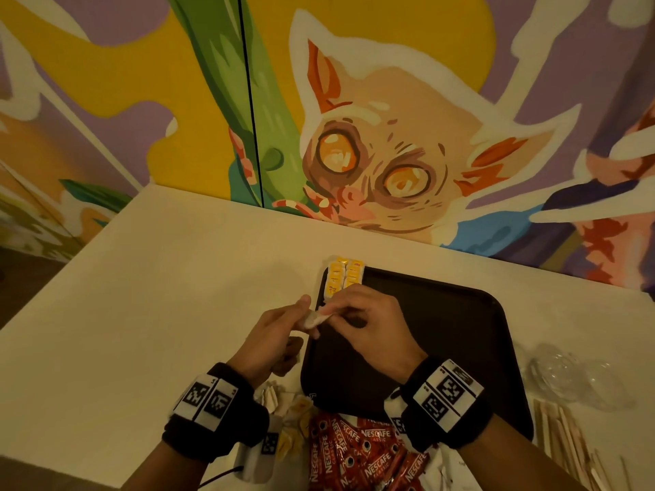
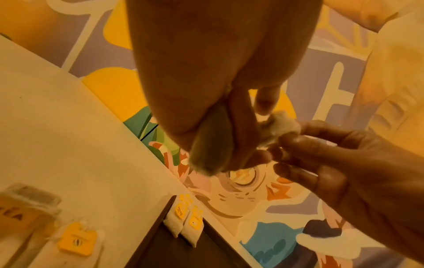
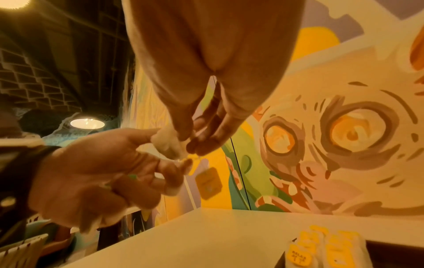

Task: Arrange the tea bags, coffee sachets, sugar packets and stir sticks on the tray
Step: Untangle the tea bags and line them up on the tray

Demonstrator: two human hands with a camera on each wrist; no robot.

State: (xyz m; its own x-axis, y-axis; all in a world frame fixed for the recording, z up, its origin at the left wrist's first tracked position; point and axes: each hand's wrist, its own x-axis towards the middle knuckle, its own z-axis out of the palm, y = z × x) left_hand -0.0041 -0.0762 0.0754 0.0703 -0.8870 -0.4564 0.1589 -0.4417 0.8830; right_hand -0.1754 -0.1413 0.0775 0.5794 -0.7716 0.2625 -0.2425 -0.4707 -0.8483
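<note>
Together above the left edge of the dark tray, both hands meeting on one small white tea bag. Left hand with thumb and forefinger closed on the bag from the left, other fingers curled under. Right hand pinching the same bag from the right with its fingertips — remaining fingers bent loosely. Held clear of the tray, not touching it. Seen from the right wrist view, a yellow paper tag dangling on a thin string below the bag, tilted.

Already placed at the far left corner of the tray: two short rows of tea bags with yellow tags, side by side, overlapping one another, their far ends reaching over the tray rim.

Near the front edge of the bench, just beside the front edge of the tray, a heap of red coffee sachets marked Nescafé. Left of this heap, under the left wrist, more loose tea bags in disorder. Toward the right edge of the bench, a bundle of wooden stir sticks lying roughly parallel — and behind them a crumpled clear plastic wrapper. Behind the bench, a painted wall with a large-eyed animal.
</note>
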